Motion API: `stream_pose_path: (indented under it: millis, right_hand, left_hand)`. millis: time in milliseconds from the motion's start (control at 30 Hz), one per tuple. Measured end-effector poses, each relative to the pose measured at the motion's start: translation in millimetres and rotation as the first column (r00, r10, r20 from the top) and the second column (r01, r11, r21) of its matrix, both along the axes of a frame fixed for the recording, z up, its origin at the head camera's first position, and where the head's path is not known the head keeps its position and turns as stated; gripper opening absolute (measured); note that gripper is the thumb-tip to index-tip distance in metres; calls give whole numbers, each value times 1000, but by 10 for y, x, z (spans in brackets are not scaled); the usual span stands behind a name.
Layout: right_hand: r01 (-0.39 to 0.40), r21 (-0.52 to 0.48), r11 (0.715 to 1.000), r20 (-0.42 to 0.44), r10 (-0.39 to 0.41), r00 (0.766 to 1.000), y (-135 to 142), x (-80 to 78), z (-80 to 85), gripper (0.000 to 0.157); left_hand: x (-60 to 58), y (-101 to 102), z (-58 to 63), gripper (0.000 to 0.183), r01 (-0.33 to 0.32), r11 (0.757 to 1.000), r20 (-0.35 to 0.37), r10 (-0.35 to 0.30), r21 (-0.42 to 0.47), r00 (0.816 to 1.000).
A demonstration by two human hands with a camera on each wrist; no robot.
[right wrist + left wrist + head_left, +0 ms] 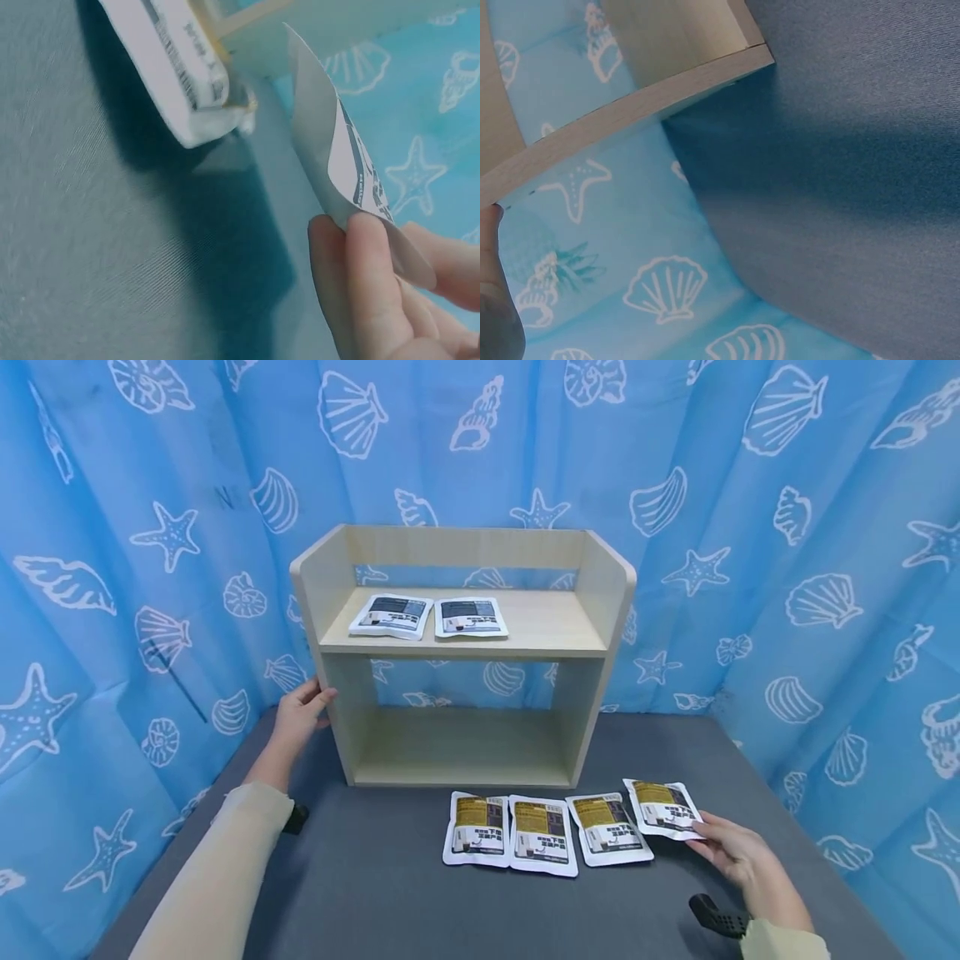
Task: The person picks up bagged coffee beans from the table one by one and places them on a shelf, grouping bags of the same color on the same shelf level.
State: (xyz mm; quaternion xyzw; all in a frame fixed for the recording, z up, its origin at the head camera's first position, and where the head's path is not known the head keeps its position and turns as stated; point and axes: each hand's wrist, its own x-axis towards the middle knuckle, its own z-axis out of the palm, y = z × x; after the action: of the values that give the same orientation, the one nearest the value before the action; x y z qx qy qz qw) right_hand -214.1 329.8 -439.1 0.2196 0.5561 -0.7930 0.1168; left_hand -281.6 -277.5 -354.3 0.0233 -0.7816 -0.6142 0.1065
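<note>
My right hand (735, 856) pinches the lower right corner of a white flat pouch (663, 810) with a yellow-brown label. In the right wrist view, this pouch (356, 165) is tilted up off the table between fingers and thumb. To its left lie similar pouches: one (609, 828) slightly turned, and two (477, 828) side by side. My left hand (300, 714) touches the outer left side of a pale wooden two-level shelf (461, 647). Only part of that hand (496, 292) shows in the left wrist view, against the shelf edge (630, 109).
Two white pouches with dark labels (392, 616) lie side by side on the left of the shelf's upper board. The shelf stands on a dark grey table (375, 877). A blue curtain (480, 468) with white shell prints hangs behind and along both sides.
</note>
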Motion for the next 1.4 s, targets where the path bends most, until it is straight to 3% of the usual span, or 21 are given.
stream_pose_path:
  millis: [100,200,400,500,633,733,867,1100,1400]
  right_hand:
    - [-13,-4,1000,-43,13,999,-37,34,79,75]
    - [-18,-1,1000,-64,17,998,-88,76,134,52]
    - [-58,48,997,-93,62,994,-237,155,211,67]
    - [-67,59,996,-99,73,992,-310,184,219,63]
    - [-84,51,995,-111,89,990,-403,207,204,29]
    - [-105,70,992,-120,113,986,-505,198,193,36]
    - [-113,111,987,-129,127,983,-654,171,208,70]
    - [-130,135,982,-125,147,981,-853,135,241,70]
    - [-198,123,972,-168,217,962,-978,60,268,68]
  left_hand:
    - [-3,-4,22,56,1,1000,-8,-1,-7,1000]
    - [-8,-3,28,56,7,1000,-12,-7,-12,1000]
    - [14,7,10,56,9,1000,-15,-9,-2,1000]
    - [28,15,11,55,14,1000,-16,-14,-11,1000]
    - [30,24,26,56,25,1000,-20,-25,-18,999]
    - [27,10,25,56,24,1000,-14,-24,-2,1000]
    - [22,-6,17,56,21,1000,-13,-21,-1,1000]
    - [26,-19,12,57,18,1000,-10,-18,-5,1000]
    - [11,-28,26,56,11,1000,-13,-11,-5,1000]
